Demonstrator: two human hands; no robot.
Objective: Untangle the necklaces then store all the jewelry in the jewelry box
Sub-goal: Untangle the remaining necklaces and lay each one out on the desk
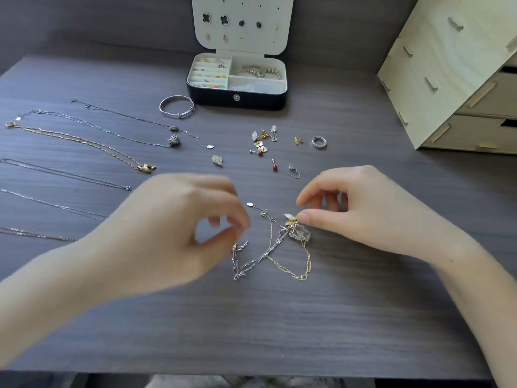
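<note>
**At mid-surface, a two-chain tangle between both hands**

On the dark wood-grain surface (279, 331), close to the near edge and well apart from the jewelry box (237, 99) at the back: tangled necklaces (275, 247), lying flat. Silver link chain (251, 264) stretched on a diagonal, long axis from lower left to upper right, doubled back at its low end and climbing to the left hand. Fine gold chain (300, 278) draped as a loop, open side up, bottom toward the near edge, crossing the silver one about midway. Gold flower pendant (291, 219) and clear pendant (300, 234) bunched at the upper-right end. Small tag (251, 205) pointing up-left, away from the knot.

Left hand (173, 228) blurred, back upward, forearm entering from lower left. Thumb and forefinger curled into a ring, fingers (229, 203) meeting at the silver chain's upper-left end, seemingly pinching it. Right hand (369, 208) palm down, forearm entering from lower right. Thumb tip touching the flower pendant, forefinger bent above and apart from the thumb, nothing clamped.

To the left, untangled necklaces (84, 142) laid in rows, long axes roughly left to right, pendants toward the right. Behind the tangle, loose earrings (263, 140) and a ring (319, 142). Bangle (176, 106) just beside the box. Box lid upright, studs pinned to it.
</note>
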